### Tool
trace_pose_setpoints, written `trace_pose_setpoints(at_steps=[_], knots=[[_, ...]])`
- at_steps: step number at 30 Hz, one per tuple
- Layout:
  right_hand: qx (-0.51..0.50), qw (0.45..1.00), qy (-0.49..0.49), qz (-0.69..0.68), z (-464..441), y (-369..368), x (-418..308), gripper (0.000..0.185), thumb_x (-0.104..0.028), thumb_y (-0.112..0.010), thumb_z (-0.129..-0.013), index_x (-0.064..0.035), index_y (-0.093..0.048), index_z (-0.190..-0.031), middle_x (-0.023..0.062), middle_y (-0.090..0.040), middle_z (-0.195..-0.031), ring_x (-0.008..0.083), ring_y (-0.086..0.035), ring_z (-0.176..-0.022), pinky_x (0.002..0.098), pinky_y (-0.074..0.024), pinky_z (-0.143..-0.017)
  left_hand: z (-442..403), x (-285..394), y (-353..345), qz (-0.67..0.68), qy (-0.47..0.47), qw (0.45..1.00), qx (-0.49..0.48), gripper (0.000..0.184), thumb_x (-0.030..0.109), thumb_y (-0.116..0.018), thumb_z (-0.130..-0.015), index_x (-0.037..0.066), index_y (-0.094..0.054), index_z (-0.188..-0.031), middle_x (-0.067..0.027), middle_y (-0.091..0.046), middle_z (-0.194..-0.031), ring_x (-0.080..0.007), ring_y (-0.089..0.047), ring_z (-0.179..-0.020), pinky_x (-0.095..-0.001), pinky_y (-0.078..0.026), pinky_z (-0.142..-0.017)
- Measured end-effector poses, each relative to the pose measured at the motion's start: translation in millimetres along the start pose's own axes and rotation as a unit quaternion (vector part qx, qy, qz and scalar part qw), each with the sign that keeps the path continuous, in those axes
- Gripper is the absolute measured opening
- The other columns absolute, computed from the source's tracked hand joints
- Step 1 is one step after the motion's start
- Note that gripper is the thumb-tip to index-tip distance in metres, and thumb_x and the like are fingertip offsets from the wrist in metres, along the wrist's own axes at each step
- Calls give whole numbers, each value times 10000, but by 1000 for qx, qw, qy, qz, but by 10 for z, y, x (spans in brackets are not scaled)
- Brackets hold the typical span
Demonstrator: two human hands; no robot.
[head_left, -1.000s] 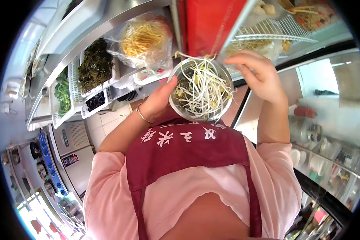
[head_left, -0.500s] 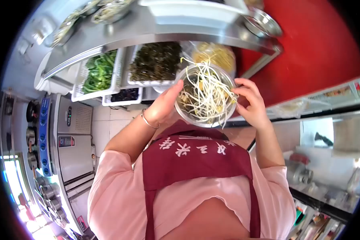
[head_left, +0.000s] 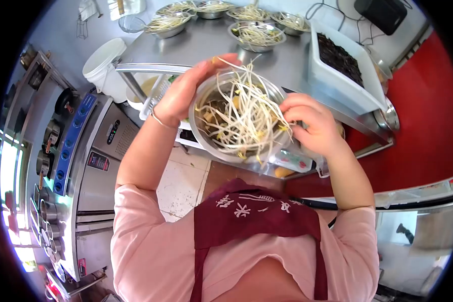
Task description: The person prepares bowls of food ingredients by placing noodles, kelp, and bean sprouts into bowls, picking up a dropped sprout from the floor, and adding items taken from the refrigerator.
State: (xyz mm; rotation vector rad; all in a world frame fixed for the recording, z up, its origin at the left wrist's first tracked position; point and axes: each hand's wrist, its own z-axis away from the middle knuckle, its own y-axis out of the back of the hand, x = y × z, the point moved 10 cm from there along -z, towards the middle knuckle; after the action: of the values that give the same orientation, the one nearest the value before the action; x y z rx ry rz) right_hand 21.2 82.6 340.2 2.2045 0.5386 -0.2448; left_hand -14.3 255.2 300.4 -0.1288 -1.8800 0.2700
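Observation:
A round metal bowl [head_left: 199,133] is held up in front of the maroon apron. White bean sprouts [head_left: 249,118] with yellow tips heap inside it, some trailing over the rim, with darker bits beneath them on the left side. Around the bowl's left rim, my left hand [head_left: 186,90] is closed, a bangle on its wrist. At the right rim my right hand [head_left: 312,121] grips the bowl, fingertips bent against the edge and touching sprout ends.
Several metal bowls of sprouts [head_left: 256,35] stand on the steel counter [head_left: 211,50]. A white tub [head_left: 347,95] of dark strips sits at its right. White buckets [head_left: 105,63] are at the left, near a steel cabinet [head_left: 98,186] and stove.
The view has turned from the open fridge and the trays under the counter to the countertop with its bowls. Both hands have carried the bowl along, and it now appears larger.

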Motion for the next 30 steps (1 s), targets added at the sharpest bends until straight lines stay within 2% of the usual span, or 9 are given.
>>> trace_pose_setpoints(at_steps=[8,14,16,18,21,23,26,27,30], knots=[[71,995,-51,42,-841,-484,528,207,-5,-662,-696,-55,-560,-869,74,-569,-919,275,-560,-867,340,-453,-739,-170,564,1131,-388,-107,915,42,389,263,-358,-953,4,-590,-1128,-128,-496,-1270,-229,-411,-1214,-341,-277,-1041],[77,967,-180,163,-1296,-784,1150,148,-127,-659,-738,-81,-591,-861,80,-584,-924,295,-578,-853,371,-464,-712,-548,373,1793,-470,-104,873,80,517,403,-346,-960,-15,-522,-1207,-170,-526,-1222,-269,-464,-1158,-331,-331,-995],[79,963,-179,184,-1413,-899,1287,165,-108,-622,-756,-75,-587,-914,96,-583,-952,315,-582,-848,395,-473,-718,-576,472,2012,-505,-146,830,185,540,402,-338,-959,-37,-475,-1242,-210,-507,-1236,-304,-449,-1179,-360,-320,-1008],[184,951,-137,206,-1440,-854,1258,241,-58,-581,-762,-56,-558,-1001,127,-564,-1034,329,-576,-890,400,-478,-747,-560,496,2060,-520,-169,812,203,516,368,-402,-942,-49,-462,-1240,-239,-506,-1219,-331,-454,-1164,-381,-326,-998],[191,957,-115,186,-1266,-800,985,324,-18,-559,-759,-42,-518,-1080,142,-524,-1130,337,-563,-944,405,-480,-776,-148,789,1736,-614,-279,674,302,369,194,-559,-869,-32,-497,-1154,-220,-524,-1147,-355,-475,-1100,-407,-351,-961],[159,972,-127,118,-933,-789,800,313,-23,-571,-762,-51,-521,-1069,127,-524,-1132,323,-570,-927,402,-482,-765,119,780,1476,-585,-298,689,306,353,132,-562,-861,-20,-479,-1168,-187,-518,-1151,-320,-479,-1100,-392,-372,-949],[89,980,-176,-41,-64,-771,553,183,-62,-587,-807,-50,-580,-989,94,-566,-1067,180,-598,-688,264,-486,-593,628,341,1237,-405,-238,811,349,317,32,-491,-862,-11,-471,-1175,-128,-535,-1157,-228,-525,-1043,-342,-408,-923],[59,979,-191,-48,280,-809,517,165,-70,-584,-796,-68,-587,-961,81,-590,-995,222,-605,-720,313,-488,-621,836,129,1161,-368,-248,833,330,283,63,-449,-880,-20,-480,-1149,-135,-564,-1086,-221,-540,-993,-348,-416,-902],[11,921,-377,-98,1796,-1130,628,127,-127,-569,-827,-88,-611,-940,71,-628,-864,229,-620,-698,336,-490,-609,1055,-711,529,-298,-192,925,135,211,117,-391,-910,-27,-508,-1010,-116,-586,-857,-168,-544,-719,-288,-440,-700]])
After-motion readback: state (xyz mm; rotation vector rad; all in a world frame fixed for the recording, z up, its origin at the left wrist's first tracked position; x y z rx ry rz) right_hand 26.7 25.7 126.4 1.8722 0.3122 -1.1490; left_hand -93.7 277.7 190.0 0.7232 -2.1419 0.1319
